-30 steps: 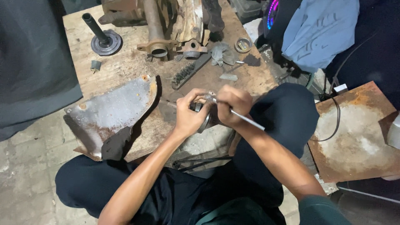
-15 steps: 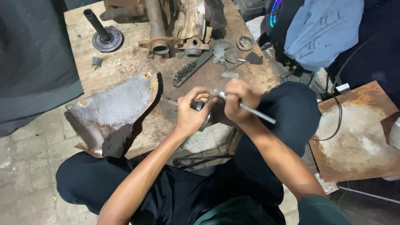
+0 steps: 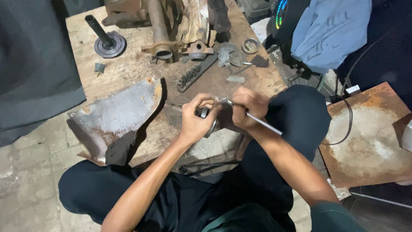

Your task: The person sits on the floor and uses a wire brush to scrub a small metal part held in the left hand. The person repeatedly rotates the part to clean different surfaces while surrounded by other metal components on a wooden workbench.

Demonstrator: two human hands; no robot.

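Small round dark metal part (image 3: 204, 114) sits in the person's left hand (image 3: 195, 120), held over the near edge of the wooden board (image 3: 128, 64), just above the lap. Left hand fingers curl closed around it, thumb on top. Right hand (image 3: 249, 107) grips a thin metal rod tool (image 3: 257, 120) in a closed fist; its tip meets the part, shaft runs back down-right past the wrist. Hands almost touching.

Left of the hands, a bent grey metal plate (image 3: 113, 114) with rusty edges lies on the board. Just beyond the hands, a wire brush (image 3: 193, 75). Farther back, rusty cast parts (image 3: 171, 30), a black disc with an upright shaft (image 3: 107, 41), a small ring (image 3: 250, 45). Right side on the floor, a rusty flat sheet (image 3: 369, 137) with a black cable (image 3: 349, 118) over it. Blue cloth (image 3: 330, 30) top right.
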